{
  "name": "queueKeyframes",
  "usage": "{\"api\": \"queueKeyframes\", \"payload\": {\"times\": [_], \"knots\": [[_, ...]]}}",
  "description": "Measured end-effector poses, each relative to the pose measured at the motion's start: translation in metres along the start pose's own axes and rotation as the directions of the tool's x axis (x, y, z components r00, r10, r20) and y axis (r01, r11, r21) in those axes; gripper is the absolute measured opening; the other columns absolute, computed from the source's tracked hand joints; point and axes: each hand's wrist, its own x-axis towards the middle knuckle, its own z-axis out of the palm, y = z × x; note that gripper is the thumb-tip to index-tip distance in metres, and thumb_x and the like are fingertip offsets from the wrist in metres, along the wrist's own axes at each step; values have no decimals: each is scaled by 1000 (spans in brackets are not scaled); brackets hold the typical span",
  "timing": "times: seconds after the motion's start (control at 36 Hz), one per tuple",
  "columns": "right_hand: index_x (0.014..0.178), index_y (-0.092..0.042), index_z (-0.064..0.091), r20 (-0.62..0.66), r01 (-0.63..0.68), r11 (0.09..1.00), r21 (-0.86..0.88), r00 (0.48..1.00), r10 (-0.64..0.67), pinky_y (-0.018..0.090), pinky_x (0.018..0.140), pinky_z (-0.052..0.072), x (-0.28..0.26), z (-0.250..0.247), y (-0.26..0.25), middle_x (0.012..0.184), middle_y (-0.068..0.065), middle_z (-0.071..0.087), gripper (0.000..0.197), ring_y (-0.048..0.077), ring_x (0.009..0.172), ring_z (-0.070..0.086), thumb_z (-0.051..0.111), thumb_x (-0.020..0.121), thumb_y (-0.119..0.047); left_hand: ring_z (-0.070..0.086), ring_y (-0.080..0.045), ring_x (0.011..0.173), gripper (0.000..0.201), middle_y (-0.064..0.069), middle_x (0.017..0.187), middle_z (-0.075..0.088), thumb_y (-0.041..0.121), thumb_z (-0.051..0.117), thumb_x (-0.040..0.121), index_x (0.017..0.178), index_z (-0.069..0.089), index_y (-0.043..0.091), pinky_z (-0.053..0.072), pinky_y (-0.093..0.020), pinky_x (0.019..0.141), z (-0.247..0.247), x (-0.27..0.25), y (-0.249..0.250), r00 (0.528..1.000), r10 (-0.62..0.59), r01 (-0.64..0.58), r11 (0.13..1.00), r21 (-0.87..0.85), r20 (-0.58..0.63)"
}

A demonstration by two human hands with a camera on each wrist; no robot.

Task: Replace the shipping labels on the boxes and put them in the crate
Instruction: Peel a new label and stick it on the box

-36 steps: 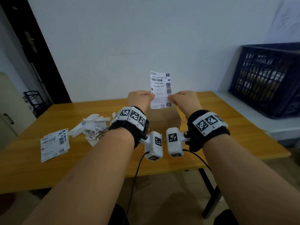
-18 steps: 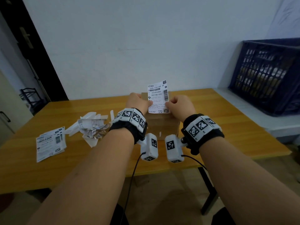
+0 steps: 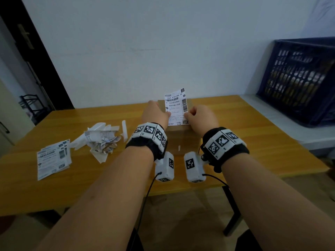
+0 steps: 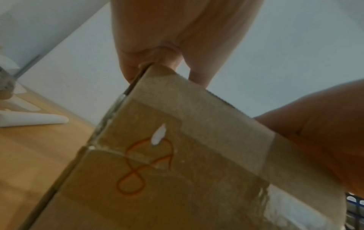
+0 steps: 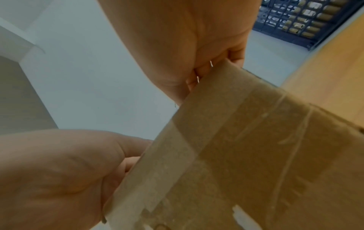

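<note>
Shipping label, white paper with black barcode and printed text (image 3: 176, 107): held by both hands over the top of a brown cardboard box (image 3: 183, 140) that stands on the wooden table (image 3: 253, 134), near its front edge. Lower edge of label meets the box top at its near side; upper part tilts up and away, free of the box.

Left hand (image 3: 156, 114): fingers curled, thumb on the label's left edge, pinching it. Right hand (image 3: 200, 117): fingers curled, pinching the label's right edge low down. In both wrist views the fingers curl over the box's top edge (image 4: 177, 140); the label itself does not show there.

Box front: taped seam, red handwritten mark, small white scrap stuck on.

Dark blue slatted plastic crate (image 3: 299, 78): on a pale ledge to the right of the table, well apart from the box.

Left part of table: pile of crumpled torn white paper (image 3: 101, 140); just beside it, a flat stack of white printed labels (image 3: 53, 158).
</note>
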Motion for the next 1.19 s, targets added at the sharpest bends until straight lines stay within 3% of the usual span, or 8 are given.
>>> {"api": "queueKeyframes", "payload": {"times": [0.17,0.58,0.72,0.81,0.89,0.97,1.06,1.19], "knots": [[88,-20,63,-22,8,999,-48,1000,-9,44,89,52,4,5,3,82,-2,64,20,20,83,63,51,97,-35,55,-16,87,45,-6,118,61,26,63,91,129,44,12,40,-26,66,5,3,-3,999,35,-35,998,54,-8],[94,-22,60,-70,29,995,-98,997,-36,41,92,50,6,11,8,93,-3,64,12,19,92,60,56,94,-33,54,-15,75,35,-2,107,65,25,61,93,121,42,15,28,-17,45,11,1,-7,987,154,-144,968,204,-34],[97,-15,62,-95,37,997,-60,995,-43,40,89,51,6,14,8,99,3,62,15,22,97,58,57,93,-29,57,-19,92,33,-5,117,54,22,63,91,117,44,13,39,-22,61,11,0,-7,971,234,-215,944,249,-47],[104,-12,58,-125,47,998,-40,991,-51,39,88,51,7,17,9,104,6,60,17,24,101,57,58,93,-25,53,-16,85,27,-5,117,48,23,62,91,113,49,13,40,-24,65,11,1,-9,960,278,-257,926,276,-36],[121,-14,45,-131,17,990,143,991,2,34,79,54,8,15,11,110,6,58,41,23,95,61,67,87,-16,54,-16,84,14,-4,119,48,24,57,94,104,59,15,45,-26,72,12,2,-12,948,317,-300,901,314,-5],[114,-20,49,-147,86,993,84,987,-73,31,72,51,7,14,12,109,1,47,34,22,88,59,65,85,-13,57,-18,91,17,-4,120,49,25,54,96,102,66,15,48,-28,78,13,3,-15,934,357,-344,872,350,27],[103,-25,61,-117,115,993,-28,986,-118,32,77,50,6,16,10,104,-1,43,18,24,91,56,56,88,-15,57,-19,96,21,-4,118,52,24,50,97,106,67,14,47,-28,80,13,7,-16,917,394,-391,844,368,69],[101,-28,70,-54,93,995,-27,994,-94,39,94,49,12,16,12,107,0,41,30,24,97,56,47,88,-13,50,-24,105,27,-2,111,60,23,41,99,103,68,17,45,-37,88,14,15,-19,895,422,-440,784,438,145]]}}
